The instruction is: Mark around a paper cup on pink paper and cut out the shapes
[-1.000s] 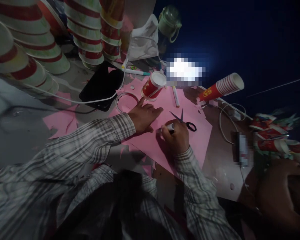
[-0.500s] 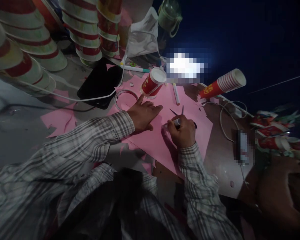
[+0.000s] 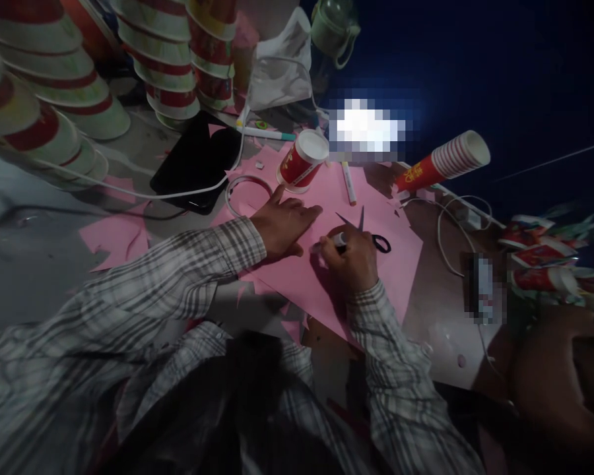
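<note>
Pink paper, cup, scissors (partly hidden)

Pink paper sheet, greyish-white pen at its centre, black-looped scissors, orange-tipped white marker towards twelve o'clock, red-and-white cup at eleven, red-and-white banded cup stack at two, black-and-white plaid sleeves at eight and five.

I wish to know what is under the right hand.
Pink paper shows around the right hand, which grips a pen and hides part of the open scissors. What lies directly beneath the hand is covered.
</note>
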`<state>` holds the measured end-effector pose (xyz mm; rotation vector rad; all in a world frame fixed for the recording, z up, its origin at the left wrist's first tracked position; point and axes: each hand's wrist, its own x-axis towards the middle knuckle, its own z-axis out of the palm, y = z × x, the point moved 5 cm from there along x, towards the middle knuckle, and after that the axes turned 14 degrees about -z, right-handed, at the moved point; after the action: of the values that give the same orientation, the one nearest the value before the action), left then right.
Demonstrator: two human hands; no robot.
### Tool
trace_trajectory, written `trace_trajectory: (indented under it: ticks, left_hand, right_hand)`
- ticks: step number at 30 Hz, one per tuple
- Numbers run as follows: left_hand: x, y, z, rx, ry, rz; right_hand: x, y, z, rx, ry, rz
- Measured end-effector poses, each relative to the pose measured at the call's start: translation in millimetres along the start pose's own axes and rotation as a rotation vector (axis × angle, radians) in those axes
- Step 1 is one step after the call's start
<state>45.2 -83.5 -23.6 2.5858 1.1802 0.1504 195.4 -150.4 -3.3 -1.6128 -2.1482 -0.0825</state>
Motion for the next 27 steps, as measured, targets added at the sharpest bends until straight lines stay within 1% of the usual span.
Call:
trace_trajectory:
  ticks: [3,7,12,17,20,23,26,27]
  left_hand:
    - [-1,1,-0.7,0.01,-0.007,0.017]
    - [0,2,-2.1,0.025,-0.003,0.024]
    - [2,3,-3.6,0.042,-0.055,-0.02]
    - [1,5,-6.3,0.032,-0.063,-0.005]
    - [2,4,-2.8,0.042,-0.079,-0.023]
    - [2,3,-0.5,0.03,-0.049,-0.02]
    - [2,3,-1.1,0.013,-0.025,-0.005]
    - [2,3,-1.4,0.012,-0.035,-0.006]
  right_hand:
    - [1,3,2,-0.007,0.014,0.038]
    - [6,1,5,0.035,0.036,-0.017]
    - [8,12,2,0.041,0.064,0.062]
    - [10,7,5,0.042,0.085,0.019]
    - [11,11,6,0.041,0.088,0.061]
    - [10,11,8,0.047,0.067,0.082]
    - [13,7,11,0.047,0.043,0.019]
    - [13,8,11,0.044,0.059,0.029]
